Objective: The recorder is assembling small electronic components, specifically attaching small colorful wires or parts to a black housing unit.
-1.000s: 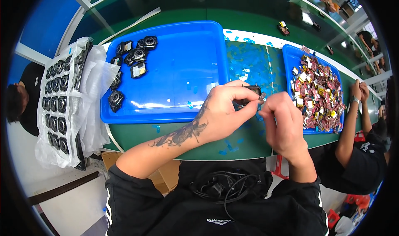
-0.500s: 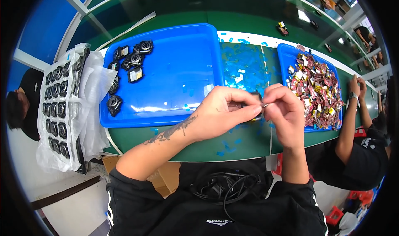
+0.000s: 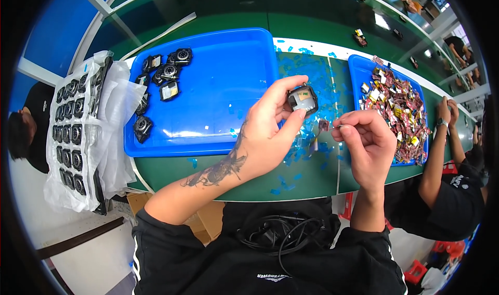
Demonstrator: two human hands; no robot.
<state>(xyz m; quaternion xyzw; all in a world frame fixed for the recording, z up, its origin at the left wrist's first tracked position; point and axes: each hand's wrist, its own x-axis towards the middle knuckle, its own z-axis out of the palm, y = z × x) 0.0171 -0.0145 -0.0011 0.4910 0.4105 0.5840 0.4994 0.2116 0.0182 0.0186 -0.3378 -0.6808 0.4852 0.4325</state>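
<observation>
My left hand (image 3: 267, 116) grips a black watch case (image 3: 303, 100) between thumb and fingers. The case is tilted, showing a squarish grey inner face with a small gold-brown patch. To its right, my right hand (image 3: 366, 142) is closed in a pinch. At its fingertips hangs a small reddish flex circuit (image 3: 323, 125) with a thin strip trailing down, apart from the case. Several more black watch cases (image 3: 169, 72) lie at the left side of the large blue tray (image 3: 223, 87).
Right of my hands, a smaller blue tray (image 3: 355, 77) is heaped with reddish flex circuits (image 3: 397, 113). Blue film scraps (image 3: 291, 180) litter the green table (image 3: 249, 183). Far left stands a plastic-covered rack of watch cases (image 3: 67, 123). A co-worker's arm (image 3: 431, 160) is at right.
My hands have moved apart. The left one has gone up and turned the watch case into view; the right one has shifted slightly right and down, with the flex circuit now showing at its fingertips.
</observation>
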